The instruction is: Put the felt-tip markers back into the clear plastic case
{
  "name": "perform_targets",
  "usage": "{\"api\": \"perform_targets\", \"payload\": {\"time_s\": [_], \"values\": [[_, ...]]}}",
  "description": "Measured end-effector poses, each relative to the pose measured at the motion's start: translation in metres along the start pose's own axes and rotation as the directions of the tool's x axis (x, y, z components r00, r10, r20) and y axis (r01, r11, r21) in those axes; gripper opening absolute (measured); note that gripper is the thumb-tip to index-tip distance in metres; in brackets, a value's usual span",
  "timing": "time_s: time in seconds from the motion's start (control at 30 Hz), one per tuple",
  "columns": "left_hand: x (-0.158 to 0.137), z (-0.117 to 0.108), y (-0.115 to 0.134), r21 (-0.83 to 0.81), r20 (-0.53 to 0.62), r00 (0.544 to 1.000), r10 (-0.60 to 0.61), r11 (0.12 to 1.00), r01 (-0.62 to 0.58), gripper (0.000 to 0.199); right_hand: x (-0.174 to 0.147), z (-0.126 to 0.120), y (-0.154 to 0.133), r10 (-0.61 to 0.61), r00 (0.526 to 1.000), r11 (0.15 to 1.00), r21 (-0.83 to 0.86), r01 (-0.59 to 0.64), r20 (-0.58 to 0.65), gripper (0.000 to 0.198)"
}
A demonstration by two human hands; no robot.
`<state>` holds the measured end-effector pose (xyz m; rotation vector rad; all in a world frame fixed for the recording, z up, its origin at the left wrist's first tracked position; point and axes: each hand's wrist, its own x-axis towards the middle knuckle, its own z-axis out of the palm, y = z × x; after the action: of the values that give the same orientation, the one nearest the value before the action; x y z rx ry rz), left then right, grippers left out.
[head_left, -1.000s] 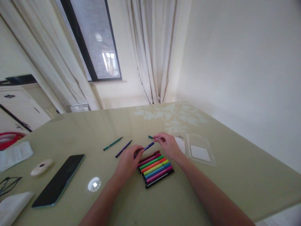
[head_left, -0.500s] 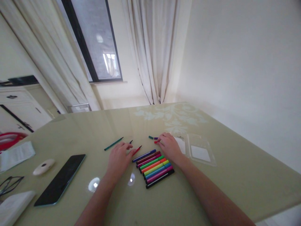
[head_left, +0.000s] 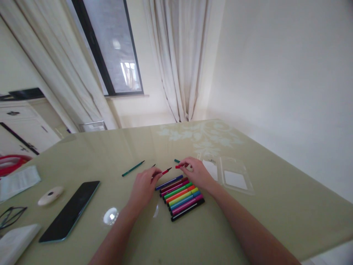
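Observation:
My left hand [head_left: 146, 181] is closed on a red marker [head_left: 166, 171], its bare dark tip pointing right. A small red marker cap [head_left: 178, 166] is pinched in my right hand [head_left: 197, 171], a short gap from that tip. Below the hands lies a slanting row of several capped markers, from a dark blue marker [head_left: 168, 182] at the top to a black marker [head_left: 188, 210] at the bottom. An uncapped green marker [head_left: 133, 168] rests beyond my left hand; another uncapped marker is mostly hidden behind it. A dark green cap [head_left: 177, 161] lies near my right fingers.
On the right lies an open clear plastic case [head_left: 236, 179] with white inserts. To the left are a dark phone or tablet [head_left: 70, 211], an oval white object [head_left: 50, 195], glasses [head_left: 12, 216] and a white box-like object [head_left: 19, 241]. Wall borders the table's [head_left: 264, 221] right side.
My left hand has lifted the red marker and moved it right. My right hand has picked up the red cap and brought it left, towards the tip.

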<state>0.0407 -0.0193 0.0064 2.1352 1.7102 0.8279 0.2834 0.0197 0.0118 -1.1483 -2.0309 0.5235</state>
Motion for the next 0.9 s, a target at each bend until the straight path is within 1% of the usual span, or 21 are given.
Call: {"api": "perform_targets", "payload": {"time_s": [0.07, 0.2, 0.43, 0.57, 0.7, 0.8, 0.9], "values": [[-0.001, 0.0, 0.003, -0.02, 0.011, 1.0, 0.007, 1.0, -0.006, 0.028, -0.001, -0.001, -0.006, -0.01, 1.0, 0.998, 0.055, 0.011, -0.013, 0.011], [-0.002, -0.002, 0.008, -0.059, 0.016, 1.0, 0.015, 0.998, -0.014, 0.028, -0.002, -0.003, -0.013, -0.01, 1.0, 0.995, 0.099, 0.01, 0.001, 0.013], [-0.003, -0.002, 0.011, -0.119, 0.003, 1.0, 0.022, 0.993, -0.022, 0.026, -0.001, -0.006, -0.013, -0.004, 1.0, 0.989, 0.146, 0.006, -0.016, 0.014], [-0.003, -0.001, 0.014, -0.141, 0.01, 1.0, 0.021, 0.99, -0.019, 0.026, -0.001, -0.005, -0.014, -0.027, 1.0, 0.983, 0.182, 0.026, 0.004, 0.013], [-0.004, 0.001, 0.017, -0.167, -0.024, 0.999, 0.032, 0.985, -0.036, 0.026, -0.002, -0.004, -0.015, -0.029, 1.0, 0.976, 0.217, 0.026, 0.008, 0.014], [-0.006, 0.002, 0.019, -0.195, -0.06, 0.998, 0.029, 0.98, -0.041, 0.026, -0.003, -0.003, -0.013, 0.001, 1.0, 0.969, 0.247, -0.001, 0.0, 0.013], [-0.007, 0.003, 0.02, -0.212, -0.066, 0.998, 0.015, 0.977, -0.028, 0.026, -0.003, -0.003, -0.011, 0.024, 1.0, 0.963, 0.266, -0.027, 0.014, 0.013]]}}
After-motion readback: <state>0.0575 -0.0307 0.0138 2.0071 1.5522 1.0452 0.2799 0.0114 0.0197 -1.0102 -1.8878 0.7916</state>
